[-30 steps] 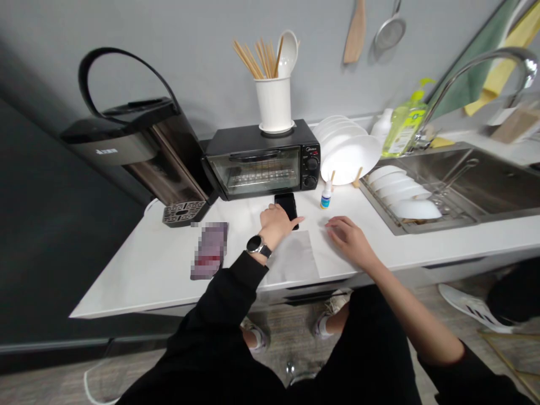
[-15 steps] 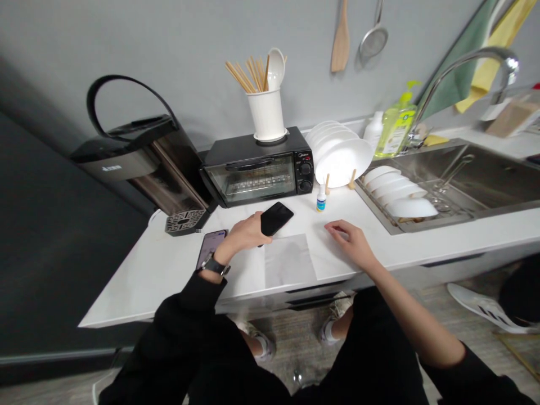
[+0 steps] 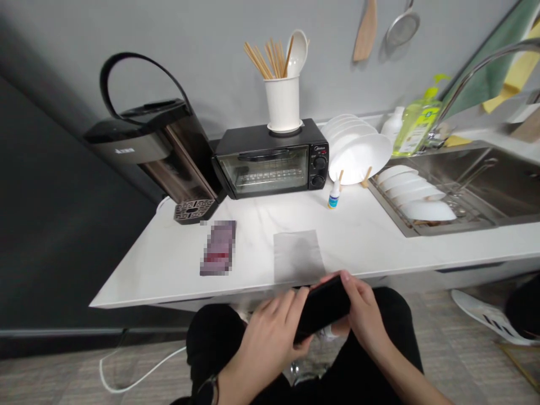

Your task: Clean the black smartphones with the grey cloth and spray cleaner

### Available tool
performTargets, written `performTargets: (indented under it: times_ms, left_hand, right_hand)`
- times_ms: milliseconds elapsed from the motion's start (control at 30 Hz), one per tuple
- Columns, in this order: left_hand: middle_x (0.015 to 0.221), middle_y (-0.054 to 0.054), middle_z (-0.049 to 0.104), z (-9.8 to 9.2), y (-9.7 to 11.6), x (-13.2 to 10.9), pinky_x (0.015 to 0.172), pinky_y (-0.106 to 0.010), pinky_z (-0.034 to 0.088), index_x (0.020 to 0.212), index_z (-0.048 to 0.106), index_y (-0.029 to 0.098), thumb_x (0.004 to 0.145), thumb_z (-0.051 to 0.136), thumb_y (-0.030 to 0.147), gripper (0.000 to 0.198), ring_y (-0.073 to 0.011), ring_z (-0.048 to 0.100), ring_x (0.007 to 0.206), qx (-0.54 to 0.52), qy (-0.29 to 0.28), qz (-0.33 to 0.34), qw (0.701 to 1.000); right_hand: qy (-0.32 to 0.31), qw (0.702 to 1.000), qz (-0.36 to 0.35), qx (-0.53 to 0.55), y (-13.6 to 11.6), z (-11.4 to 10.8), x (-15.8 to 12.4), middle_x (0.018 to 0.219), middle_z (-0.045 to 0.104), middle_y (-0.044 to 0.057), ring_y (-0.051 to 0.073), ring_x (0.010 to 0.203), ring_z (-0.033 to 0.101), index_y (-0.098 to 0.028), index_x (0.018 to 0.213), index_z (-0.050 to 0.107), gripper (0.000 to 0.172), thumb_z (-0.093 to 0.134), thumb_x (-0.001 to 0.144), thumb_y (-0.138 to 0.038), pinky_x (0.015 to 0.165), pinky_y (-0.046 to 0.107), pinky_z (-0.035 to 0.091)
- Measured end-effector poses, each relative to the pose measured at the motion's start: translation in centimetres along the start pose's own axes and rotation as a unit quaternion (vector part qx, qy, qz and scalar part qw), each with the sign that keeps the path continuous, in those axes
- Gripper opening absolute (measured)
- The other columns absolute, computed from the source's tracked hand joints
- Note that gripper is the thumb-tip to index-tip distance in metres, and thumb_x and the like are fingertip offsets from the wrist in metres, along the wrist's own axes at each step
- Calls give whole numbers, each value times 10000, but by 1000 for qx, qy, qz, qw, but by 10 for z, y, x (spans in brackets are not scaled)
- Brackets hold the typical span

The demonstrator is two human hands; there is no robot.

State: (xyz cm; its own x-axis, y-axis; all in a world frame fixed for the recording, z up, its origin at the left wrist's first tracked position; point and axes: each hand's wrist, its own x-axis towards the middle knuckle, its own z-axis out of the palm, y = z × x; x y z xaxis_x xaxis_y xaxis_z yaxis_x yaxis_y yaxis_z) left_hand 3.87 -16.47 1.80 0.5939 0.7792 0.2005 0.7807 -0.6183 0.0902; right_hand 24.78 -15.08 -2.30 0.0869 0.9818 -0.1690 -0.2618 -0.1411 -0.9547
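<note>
Both hands hold a black phone (image 3: 323,308) below the front edge of the white counter (image 3: 169,264), over my lap. My left hand (image 3: 270,337) grips its lower left end with the fingers curled over the top. My right hand (image 3: 363,315) wraps round its right end. A grey sheet (image 3: 297,256) lies flat on the counter just beyond the hands. A second phone (image 3: 218,247), blurred out, lies on the counter to the left of the sheet.
At the back stand a black toaster oven (image 3: 270,160) with a white utensil holder (image 3: 282,101) on top, a black water dispenser (image 3: 156,149), a small dropper bottle (image 3: 334,196), a rack of white plates (image 3: 358,154) and a sink (image 3: 464,180) with bowls.
My left hand lifted the black phone off the counter near the oven and brought it down to my lap. My right hand left the counter and took the phone's other end.
</note>
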Motion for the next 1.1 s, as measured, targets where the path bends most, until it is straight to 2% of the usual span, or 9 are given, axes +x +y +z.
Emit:
performTargets:
  times_ms: [100, 333, 467, 567, 667, 733, 800, 967, 1100]
  left_hand:
    - [1135, -89, 731, 3, 2, -13, 840, -368, 632, 1480, 401, 142, 774, 750, 242, 794, -266, 737, 968, 8, 1, 28, 1000]
    - [1135, -77, 733, -3, 1, -25, 828, -364, 631, 1474, 437, 154, 812, 760, 259, 745, -259, 730, 987, 14, -36, 58, 998]
    - [1140, -64, 741, -2, 0, -27, 817, -371, 634, 1467, 444, 175, 795, 790, 286, 764, -264, 736, 991, 9, -28, 70, 997]
    - [1154, -60, 741, -1, -3, -29, 839, -358, 632, 1485, 430, 184, 778, 791, 287, 800, -260, 740, 1008, -5, -10, 67, 998]
    - [1152, -76, 736, -1, -6, -29, 813, -338, 631, 1510, 406, 168, 770, 763, 279, 829, -251, 750, 967, -8, 27, 23, 999]
    - [1152, -84, 732, -3, -8, -28, 781, -334, 633, 1512, 402, 161, 760, 747, 266, 835, -247, 757, 932, -10, 49, -7, 999]
    - [1144, -75, 731, -4, -7, -26, 768, -332, 636, 1504, 410, 170, 755, 741, 257, 824, -242, 760, 919, -21, 55, -15, 998]
    - [1096, -73, 739, -2, -1, -27, 749, -320, 639, 1492, 425, 160, 758, 730, 262, 801, -233, 762, 877, -37, 79, -8, 996]
    - [1107, -93, 752, -3, -3, -32, 746, -307, 634, 1501, 430, 157, 814, 715, 311, 760, -232, 770, 886, -40, 105, 2, 994]
  right_hand:
    - [12, 999, 31, 28, 8, -1, -12, 853, 799, 89, 307, 826, 733, -232, 889, 836, 525, 661, 895, -727, 801, 399, 561]
    - [-38, 983, 130, 121, -8, 4, -27, 853, 808, 90, 266, 802, 740, -210, 855, 810, 489, 750, 839, -695, 818, 355, 548]
    - [-60, 970, 181, 150, -7, 0, -31, 842, 808, 81, 253, 792, 753, -211, 848, 792, 482, 774, 825, -692, 788, 337, 551]
    - [-60, 970, 166, 169, 3, -6, -35, 939, 816, 94, 278, 903, 762, -217, 895, 807, 528, 748, 825, -737, 841, 366, 564]
    - [-56, 973, 104, 196, 17, -13, -37, 1097, 811, 107, 316, 1017, 750, -254, 1027, 827, 595, 746, 780, -789, 893, 423, 580]
    - [-61, 978, 56, 191, 23, -15, -37, 1233, 783, 108, 320, 1106, 730, -286, 1171, 808, 612, 799, 762, -741, 937, 427, 575]
    - [-69, 982, 25, 171, 24, -14, -37, 1289, 764, 102, 314, 1172, 709, -303, 1243, 786, 595, 842, 772, -663, 998, 425, 555]
    - [-110, 977, 29, 178, 16, -9, -38, 1073, 817, 106, 327, 1098, 739, -294, 1137, 829, 395, 803, 857, -572, 1021, 488, 548]
    - [-104, 969, 80, 210, 19, -15, -40, 980, 823, 97, 332, 997, 763, -309, 1038, 845, 343, 835, 812, -566, 950, 488, 577]
